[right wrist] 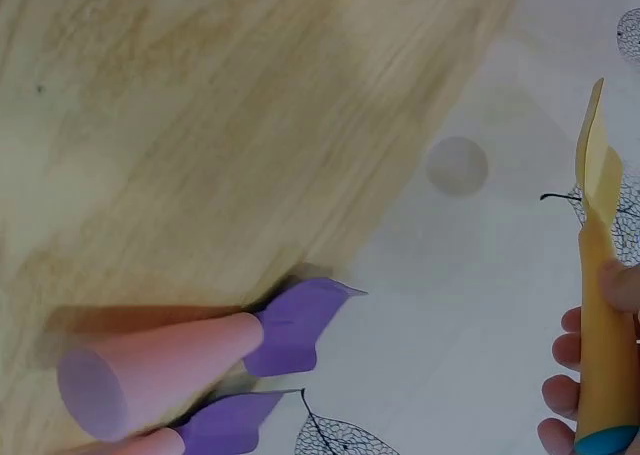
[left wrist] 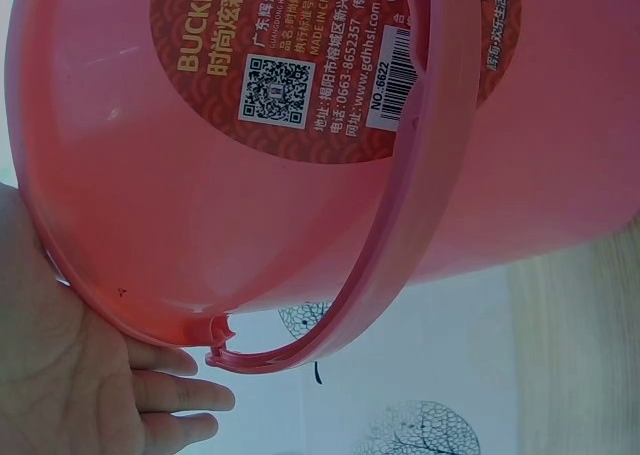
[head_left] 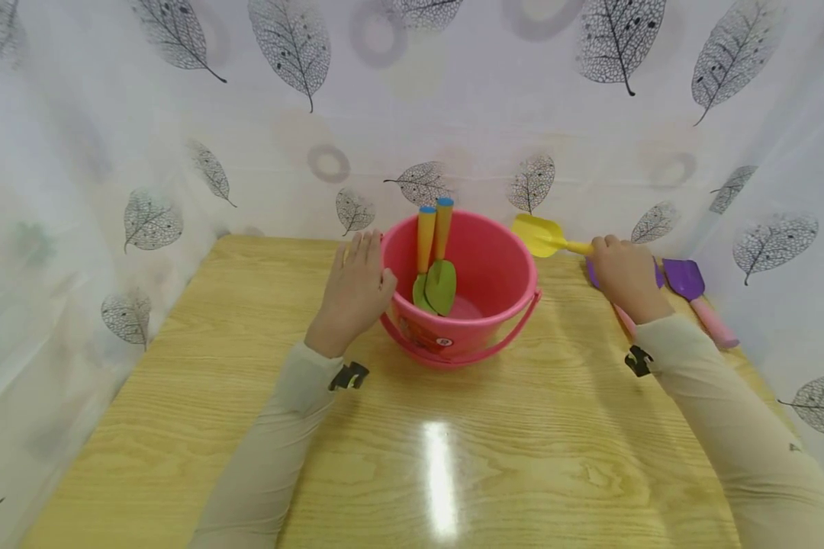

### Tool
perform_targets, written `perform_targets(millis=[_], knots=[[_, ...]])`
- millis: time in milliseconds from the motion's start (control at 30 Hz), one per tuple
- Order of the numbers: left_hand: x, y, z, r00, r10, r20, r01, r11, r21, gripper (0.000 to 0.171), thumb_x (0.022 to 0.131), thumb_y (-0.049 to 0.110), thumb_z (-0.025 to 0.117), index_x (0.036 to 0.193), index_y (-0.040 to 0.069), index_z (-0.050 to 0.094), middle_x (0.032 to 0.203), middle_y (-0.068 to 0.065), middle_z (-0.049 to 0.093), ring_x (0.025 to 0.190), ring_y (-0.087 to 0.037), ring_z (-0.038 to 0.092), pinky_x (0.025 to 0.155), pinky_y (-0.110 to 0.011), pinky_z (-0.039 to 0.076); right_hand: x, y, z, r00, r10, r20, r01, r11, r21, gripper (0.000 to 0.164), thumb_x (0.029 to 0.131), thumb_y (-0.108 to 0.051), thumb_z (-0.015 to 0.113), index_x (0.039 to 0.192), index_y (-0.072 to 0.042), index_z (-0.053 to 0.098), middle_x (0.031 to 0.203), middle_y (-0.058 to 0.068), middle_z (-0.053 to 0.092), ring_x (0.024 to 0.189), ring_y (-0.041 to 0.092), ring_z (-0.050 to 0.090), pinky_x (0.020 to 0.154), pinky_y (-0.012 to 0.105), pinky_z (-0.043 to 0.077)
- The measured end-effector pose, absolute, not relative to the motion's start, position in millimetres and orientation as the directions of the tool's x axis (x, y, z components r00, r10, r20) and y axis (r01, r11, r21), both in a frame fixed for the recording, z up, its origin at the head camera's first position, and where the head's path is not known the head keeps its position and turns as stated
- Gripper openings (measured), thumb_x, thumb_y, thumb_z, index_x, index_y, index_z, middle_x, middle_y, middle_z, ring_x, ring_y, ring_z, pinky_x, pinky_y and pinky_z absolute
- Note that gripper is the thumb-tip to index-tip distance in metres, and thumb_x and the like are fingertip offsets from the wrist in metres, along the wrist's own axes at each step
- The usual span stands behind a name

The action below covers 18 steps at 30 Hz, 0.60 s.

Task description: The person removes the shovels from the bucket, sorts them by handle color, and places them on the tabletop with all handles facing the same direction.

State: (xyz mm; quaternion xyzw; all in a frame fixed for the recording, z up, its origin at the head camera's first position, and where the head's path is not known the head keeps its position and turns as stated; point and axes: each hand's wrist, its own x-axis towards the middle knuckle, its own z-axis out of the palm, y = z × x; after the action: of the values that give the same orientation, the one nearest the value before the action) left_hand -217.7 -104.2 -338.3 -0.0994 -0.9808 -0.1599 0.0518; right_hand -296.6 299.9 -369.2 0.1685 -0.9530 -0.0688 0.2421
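A pink bucket [head_left: 489, 255] stands on the table with its handle lowered over the front. My left hand [head_left: 357, 293] rests against the bucket's left rim, its fingers extended; in the left wrist view the palm [left wrist: 65, 375] lies along the rim near the handle's hinge. Inside the bucket lean two toy shovels with green blades [head_left: 442, 290] and yellow handles [head_left: 425, 238] tipped in blue. To the right of the bucket, my right hand [head_left: 628, 278] grips a yellow toy shovel [head_left: 539, 235] by its handle, the blade pointing left close to the bucket's right rim.
On the right of the wooden table [head_left: 563, 457] lie two purple shovels with pink handles; one purple shovel [head_left: 687, 279] shows whole, the other is partly hidden under my right hand. A pale curtain [head_left: 412, 99] with leaf prints encloses the table's back and sides.
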Motion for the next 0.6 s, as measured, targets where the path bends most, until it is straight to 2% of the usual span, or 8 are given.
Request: perform_targets(millis=[133,300,600], knots=[[-218,-104,-339,-0.973,0.178,0.146,0.215,0.93,0.299,0.063,0.097,0.029,0.032,0.15,0.001,0.012,0.158,-0.015,0.015,0.147,-0.032,0.01,0.12,-0.049,0.007,-297,300,-377,-0.862,-0.326,0.389,-0.272,0.944,0.189,0.027,0.092,-0.017,0.052,0.081,0.008,0.049,0.07,0.023,0.052,0.053,0.038,0.051,0.042,0.049,0.041],[-219,-105,-339,-0.972,0.178,0.153,0.217,0.929,0.3,0.063,0.097,0.029,0.032,0.15,0.001,0.013,0.158,-0.015,0.016,0.147,-0.032,0.01,0.12,-0.05,0.008,-300,301,-385,-0.923,-0.261,0.283,-0.23,0.963,0.14,0.03,0.096,-0.018,0.045,0.085,0.01,0.049,0.077,0.027,0.053,0.062,0.043,0.054,0.046,0.052,0.043],[-219,-105,-340,-0.972,0.184,0.147,0.221,0.927,0.301,0.063,0.097,0.029,0.031,0.15,0.0,0.013,0.157,-0.016,0.016,0.147,-0.033,0.011,0.12,-0.05,0.007,-303,300,-397,-0.946,-0.233,0.225,-0.207,0.969,0.135,0.028,0.095,-0.015,0.047,0.088,0.012,0.05,0.084,0.032,0.056,0.072,0.049,0.056,0.051,0.057,0.046]])
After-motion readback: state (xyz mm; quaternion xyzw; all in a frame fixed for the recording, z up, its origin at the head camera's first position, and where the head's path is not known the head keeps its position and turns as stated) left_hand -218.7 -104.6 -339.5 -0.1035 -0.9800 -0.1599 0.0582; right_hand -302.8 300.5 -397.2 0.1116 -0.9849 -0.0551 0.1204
